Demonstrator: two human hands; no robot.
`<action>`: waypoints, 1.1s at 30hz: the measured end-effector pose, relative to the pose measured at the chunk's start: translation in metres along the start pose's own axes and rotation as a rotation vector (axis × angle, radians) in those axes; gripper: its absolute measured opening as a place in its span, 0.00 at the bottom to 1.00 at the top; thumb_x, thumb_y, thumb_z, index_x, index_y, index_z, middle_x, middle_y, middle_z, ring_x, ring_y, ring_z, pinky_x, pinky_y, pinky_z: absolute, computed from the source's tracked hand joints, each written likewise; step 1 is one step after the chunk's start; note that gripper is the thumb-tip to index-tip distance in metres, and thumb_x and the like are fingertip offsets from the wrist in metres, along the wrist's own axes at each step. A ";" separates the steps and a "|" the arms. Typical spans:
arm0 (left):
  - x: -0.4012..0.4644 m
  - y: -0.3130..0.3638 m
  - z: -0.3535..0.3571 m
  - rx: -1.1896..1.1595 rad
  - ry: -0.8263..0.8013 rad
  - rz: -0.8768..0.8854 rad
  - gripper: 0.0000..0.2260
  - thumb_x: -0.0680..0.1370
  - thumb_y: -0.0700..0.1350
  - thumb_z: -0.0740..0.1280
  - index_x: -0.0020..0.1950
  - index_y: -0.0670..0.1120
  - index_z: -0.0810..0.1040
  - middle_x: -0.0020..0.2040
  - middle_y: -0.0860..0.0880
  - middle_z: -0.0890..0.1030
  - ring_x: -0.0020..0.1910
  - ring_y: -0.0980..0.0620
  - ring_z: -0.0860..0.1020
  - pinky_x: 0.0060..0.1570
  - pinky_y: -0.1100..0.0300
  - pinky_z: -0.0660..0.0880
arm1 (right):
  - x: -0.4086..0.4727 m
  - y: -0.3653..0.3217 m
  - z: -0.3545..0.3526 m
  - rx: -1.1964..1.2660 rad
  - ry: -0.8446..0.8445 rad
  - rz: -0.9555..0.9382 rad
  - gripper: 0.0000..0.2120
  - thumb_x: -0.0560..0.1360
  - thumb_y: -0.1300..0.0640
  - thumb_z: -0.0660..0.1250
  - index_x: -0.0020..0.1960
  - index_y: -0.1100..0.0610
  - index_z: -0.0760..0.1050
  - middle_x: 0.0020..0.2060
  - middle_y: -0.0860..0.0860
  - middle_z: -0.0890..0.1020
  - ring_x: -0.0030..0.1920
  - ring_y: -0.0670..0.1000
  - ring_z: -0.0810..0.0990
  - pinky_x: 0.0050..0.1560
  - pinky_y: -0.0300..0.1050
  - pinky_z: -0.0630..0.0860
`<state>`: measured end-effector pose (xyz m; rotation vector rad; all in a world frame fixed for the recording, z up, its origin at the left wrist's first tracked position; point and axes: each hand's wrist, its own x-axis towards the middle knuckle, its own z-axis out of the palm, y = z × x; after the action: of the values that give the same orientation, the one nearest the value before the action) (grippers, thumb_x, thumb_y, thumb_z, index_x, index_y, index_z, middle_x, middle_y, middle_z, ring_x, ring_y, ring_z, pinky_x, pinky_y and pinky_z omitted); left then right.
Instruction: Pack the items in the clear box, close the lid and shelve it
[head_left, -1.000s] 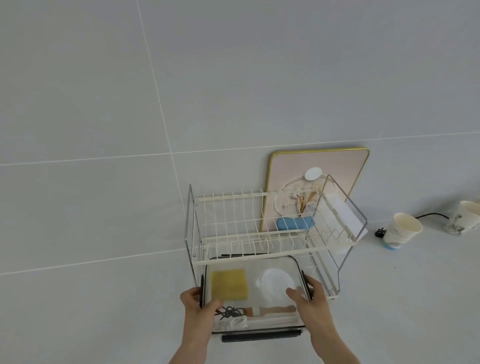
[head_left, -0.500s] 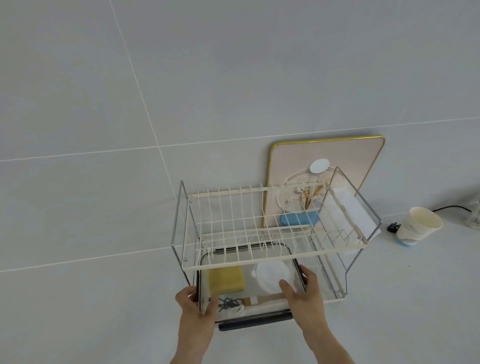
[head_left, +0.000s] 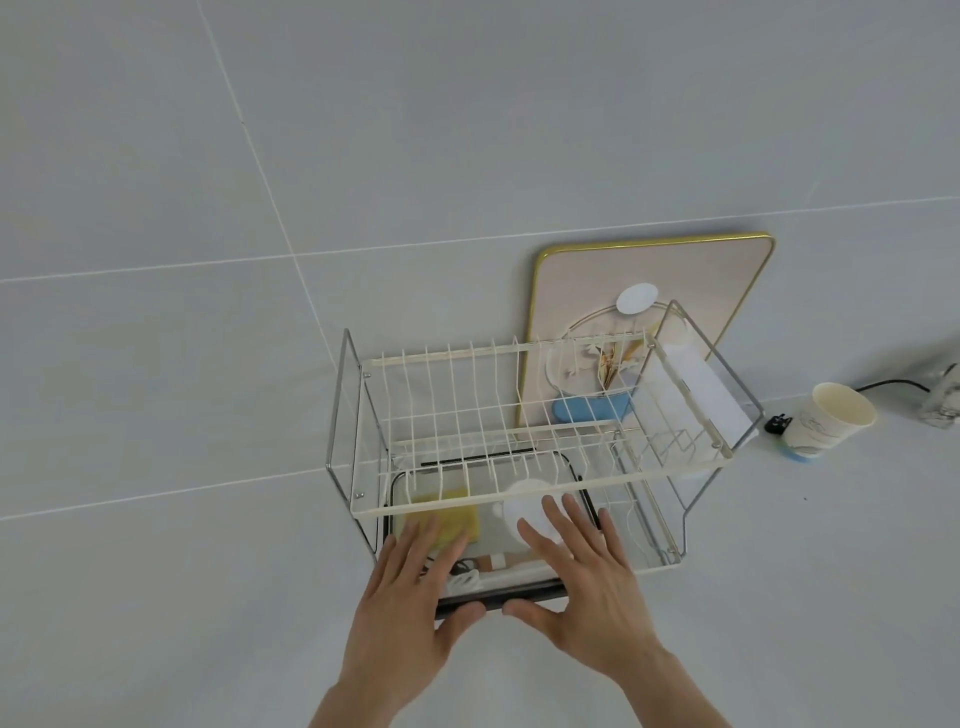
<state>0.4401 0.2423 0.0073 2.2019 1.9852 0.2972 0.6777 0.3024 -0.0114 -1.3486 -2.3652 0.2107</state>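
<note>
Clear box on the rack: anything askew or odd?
Mostly fine. The clear box lies flat on the lower tier of the dish rack, lid on, but its front edge sticks out past the rack's front. Left hand and right hand lie flat on the lid. Nothing spilled or visibly damaged.

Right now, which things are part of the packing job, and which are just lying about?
Part of the job: clear box, yellow sponge and white lid inside it, rack, left hand, right hand.

Just lying about: paper cup, gold-edged tray, black cable.
</note>
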 end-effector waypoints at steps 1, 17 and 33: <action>0.004 -0.002 -0.001 0.012 -0.006 -0.003 0.32 0.77 0.71 0.49 0.78 0.62 0.55 0.80 0.55 0.57 0.80 0.51 0.50 0.76 0.53 0.46 | 0.004 0.000 0.001 -0.009 -0.011 0.013 0.39 0.71 0.23 0.61 0.74 0.43 0.69 0.77 0.50 0.68 0.80 0.55 0.58 0.76 0.66 0.58; 0.043 -0.014 -0.002 0.079 -0.033 -0.023 0.33 0.77 0.68 0.41 0.79 0.56 0.55 0.81 0.52 0.55 0.80 0.46 0.50 0.77 0.54 0.49 | 0.041 0.006 0.016 -0.094 -0.114 0.056 0.36 0.76 0.24 0.53 0.78 0.42 0.62 0.82 0.49 0.56 0.82 0.53 0.46 0.78 0.63 0.52; 0.002 -0.010 -0.018 0.010 -0.016 -0.013 0.28 0.79 0.66 0.44 0.79 0.62 0.44 0.81 0.55 0.52 0.80 0.51 0.47 0.77 0.52 0.41 | 0.036 -0.030 0.002 -0.175 -0.159 0.152 0.39 0.76 0.25 0.51 0.80 0.44 0.57 0.82 0.53 0.56 0.82 0.58 0.48 0.79 0.65 0.52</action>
<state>0.4264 0.2453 0.0220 2.1889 1.9961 0.2679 0.6370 0.3177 0.0068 -1.6518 -2.4598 0.1622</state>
